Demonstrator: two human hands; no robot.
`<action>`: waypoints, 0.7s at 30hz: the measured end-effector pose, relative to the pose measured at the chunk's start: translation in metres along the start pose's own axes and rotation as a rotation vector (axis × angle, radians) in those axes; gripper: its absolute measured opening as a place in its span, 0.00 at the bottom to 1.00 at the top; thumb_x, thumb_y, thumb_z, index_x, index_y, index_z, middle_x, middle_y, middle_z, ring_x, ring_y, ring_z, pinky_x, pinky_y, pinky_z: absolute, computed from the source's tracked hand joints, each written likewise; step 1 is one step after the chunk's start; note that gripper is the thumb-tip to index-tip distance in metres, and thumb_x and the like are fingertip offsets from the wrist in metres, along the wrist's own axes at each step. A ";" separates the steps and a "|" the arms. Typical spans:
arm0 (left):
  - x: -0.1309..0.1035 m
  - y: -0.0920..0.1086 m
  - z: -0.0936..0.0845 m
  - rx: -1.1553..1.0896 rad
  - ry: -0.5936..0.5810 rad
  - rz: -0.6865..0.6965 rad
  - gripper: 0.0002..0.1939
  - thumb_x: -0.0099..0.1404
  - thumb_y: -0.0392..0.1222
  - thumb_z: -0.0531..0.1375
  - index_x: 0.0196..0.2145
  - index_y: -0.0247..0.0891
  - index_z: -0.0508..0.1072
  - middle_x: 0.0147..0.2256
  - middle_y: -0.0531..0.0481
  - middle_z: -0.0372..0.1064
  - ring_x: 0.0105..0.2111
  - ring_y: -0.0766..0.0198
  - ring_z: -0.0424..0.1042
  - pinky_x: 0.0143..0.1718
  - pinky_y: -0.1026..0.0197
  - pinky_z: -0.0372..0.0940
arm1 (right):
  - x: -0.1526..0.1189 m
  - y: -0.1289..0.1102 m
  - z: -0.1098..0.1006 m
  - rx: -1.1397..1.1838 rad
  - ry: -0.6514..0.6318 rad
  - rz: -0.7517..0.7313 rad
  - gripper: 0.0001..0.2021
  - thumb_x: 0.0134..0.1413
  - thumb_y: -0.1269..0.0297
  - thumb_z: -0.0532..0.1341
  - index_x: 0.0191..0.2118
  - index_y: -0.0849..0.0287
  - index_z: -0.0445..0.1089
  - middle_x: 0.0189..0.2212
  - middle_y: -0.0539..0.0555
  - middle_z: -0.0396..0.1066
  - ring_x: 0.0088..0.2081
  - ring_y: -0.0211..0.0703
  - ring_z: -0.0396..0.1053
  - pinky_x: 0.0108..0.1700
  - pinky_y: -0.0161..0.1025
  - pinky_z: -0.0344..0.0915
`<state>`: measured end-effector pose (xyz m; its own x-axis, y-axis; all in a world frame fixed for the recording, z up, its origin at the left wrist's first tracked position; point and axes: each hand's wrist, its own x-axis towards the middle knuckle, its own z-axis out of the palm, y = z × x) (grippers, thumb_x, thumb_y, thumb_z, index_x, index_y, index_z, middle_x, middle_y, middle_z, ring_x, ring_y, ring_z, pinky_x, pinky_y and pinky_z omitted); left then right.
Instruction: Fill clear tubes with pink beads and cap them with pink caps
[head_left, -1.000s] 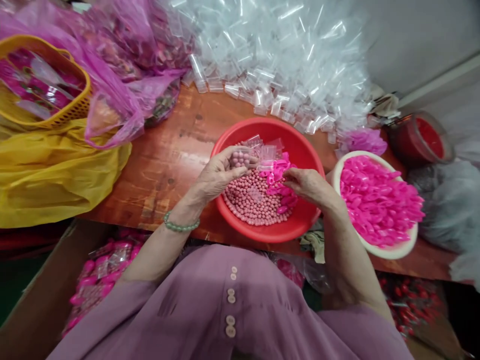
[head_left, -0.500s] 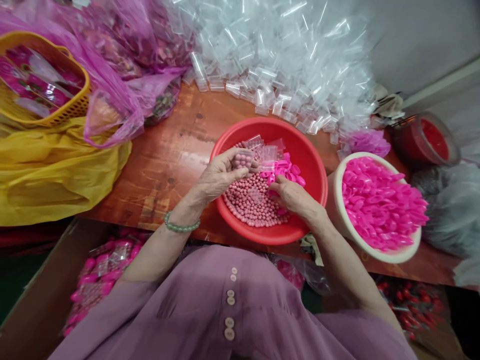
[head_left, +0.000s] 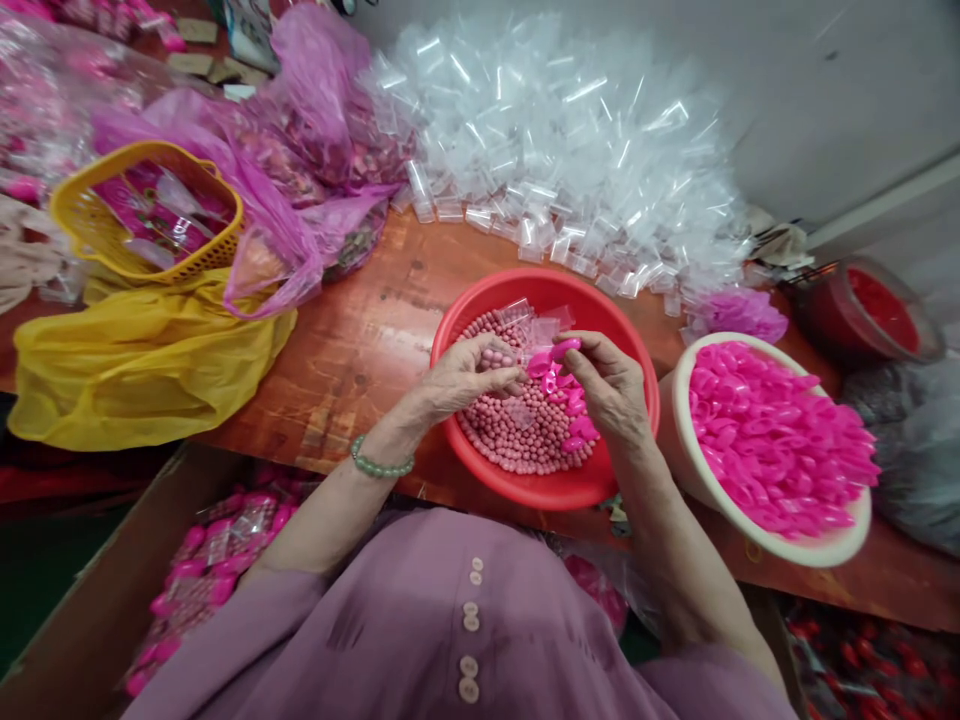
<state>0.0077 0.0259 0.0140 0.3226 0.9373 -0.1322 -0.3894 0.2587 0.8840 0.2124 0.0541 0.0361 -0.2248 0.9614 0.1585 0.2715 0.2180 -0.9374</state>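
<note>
My left hand (head_left: 466, 377) is closed around a clear plastic tube (head_left: 498, 357) with pink beads inside, held over a red basin (head_left: 442, 345). Between the thumb and fingers of my right hand (head_left: 606, 380) is a bright pink plastic cap (head_left: 565, 348), close to the tube's right end. Below both hands, the basin holds many loose dusty-pink beads (head_left: 517, 440). More pink caps (head_left: 576, 425) lie on the beads at the right, and several clear tubes (head_left: 516, 314) rest toward the back.
A cream bucket (head_left: 679, 440) heaped with pink caps (head_left: 772, 440) stands right of the basin. Clear empty tubes (head_left: 555, 150) pile up behind. At left are a yellow basket (head_left: 150, 270), a yellow bag (head_left: 150, 370) and purple bags (head_left: 315, 80). A box of filled tubes (head_left: 217, 560) sits below the table.
My right hand has lifted from the caps in the basin with one pink cap, bringing it up beside the tube. My left hand keeps hold of the tube. The view has shifted left.
</note>
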 end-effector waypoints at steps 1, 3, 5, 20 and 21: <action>0.000 0.000 0.000 -0.027 0.003 -0.006 0.20 0.54 0.45 0.71 0.36 0.35 0.66 0.32 0.49 0.76 0.31 0.65 0.78 0.38 0.61 0.71 | -0.001 -0.002 0.004 0.005 -0.010 -0.021 0.13 0.58 0.52 0.64 0.43 0.54 0.74 0.35 0.50 0.73 0.33 0.38 0.69 0.40 0.39 0.68; 0.000 0.000 0.001 -0.073 0.024 -0.009 0.21 0.54 0.46 0.72 0.36 0.34 0.66 0.32 0.49 0.76 0.32 0.64 0.78 0.38 0.60 0.72 | -0.005 -0.003 0.012 0.045 -0.035 -0.035 0.13 0.59 0.51 0.63 0.43 0.53 0.74 0.34 0.50 0.73 0.33 0.39 0.69 0.41 0.40 0.69; 0.000 0.000 0.002 -0.106 0.050 -0.015 0.22 0.53 0.46 0.73 0.36 0.34 0.66 0.31 0.49 0.76 0.32 0.64 0.79 0.38 0.60 0.72 | -0.009 0.000 0.019 0.098 -0.038 -0.015 0.15 0.59 0.48 0.62 0.43 0.53 0.73 0.34 0.50 0.72 0.33 0.39 0.69 0.41 0.40 0.69; 0.003 -0.011 0.011 -0.001 0.153 0.180 0.19 0.50 0.42 0.72 0.32 0.34 0.68 0.26 0.60 0.63 0.27 0.76 0.65 0.34 0.68 0.64 | -0.012 0.006 0.037 -0.369 0.119 -0.212 0.14 0.65 0.58 0.55 0.48 0.55 0.74 0.45 0.59 0.73 0.50 0.49 0.71 0.51 0.48 0.70; 0.003 -0.011 0.011 0.014 0.146 0.182 0.18 0.50 0.42 0.72 0.32 0.34 0.68 0.26 0.59 0.64 0.27 0.76 0.64 0.34 0.68 0.63 | -0.012 0.006 0.038 -0.406 0.096 -0.219 0.15 0.66 0.59 0.53 0.49 0.55 0.74 0.44 0.59 0.75 0.48 0.48 0.72 0.51 0.49 0.70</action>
<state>0.0221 0.0234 0.0084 0.1199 0.9923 -0.0325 -0.4173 0.0801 0.9052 0.1812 0.0373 0.0169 -0.2352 0.8927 0.3845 0.5760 0.4466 -0.6846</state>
